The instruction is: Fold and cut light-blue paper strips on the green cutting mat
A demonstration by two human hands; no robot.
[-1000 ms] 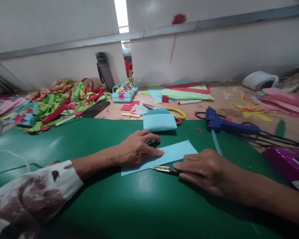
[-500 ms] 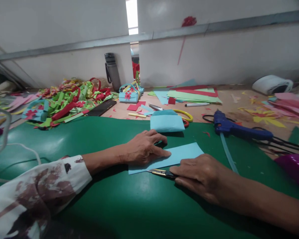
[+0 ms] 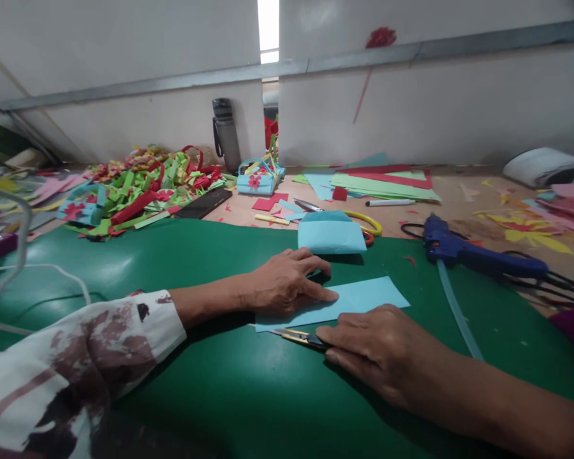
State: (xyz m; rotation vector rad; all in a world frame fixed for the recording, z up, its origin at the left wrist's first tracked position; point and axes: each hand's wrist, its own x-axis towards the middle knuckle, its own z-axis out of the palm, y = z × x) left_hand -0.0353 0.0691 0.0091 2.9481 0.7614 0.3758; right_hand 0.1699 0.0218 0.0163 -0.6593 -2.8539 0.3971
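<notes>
A light blue paper strip (image 3: 363, 298) lies on the green mat (image 3: 249, 395). My left hand (image 3: 291, 284) presses on its left part with the fingers spread. In my right hand (image 3: 377, 347) is a craft knife (image 3: 299, 337), held low beside the strip's near edge. The knife's tip points left, close to the strip's lower left corner. Just beyond the strip, a folded light blue paper piece (image 3: 332, 236) rests in front of scissors with yellow and red handles (image 3: 369, 222).
A blue glue gun (image 3: 478, 252) with a clear glue stick lies at the right. A phone (image 3: 205, 204), a bottle (image 3: 227, 137), green and red paper pieces (image 3: 138, 188) and a paper stack (image 3: 392, 183) are at the back. A white cable (image 3: 22, 261) loops at the left.
My right hand has moved the knife left along the strip's near edge towards its left corner. The left hand still presses on the paper. The whole view has shifted slightly.
</notes>
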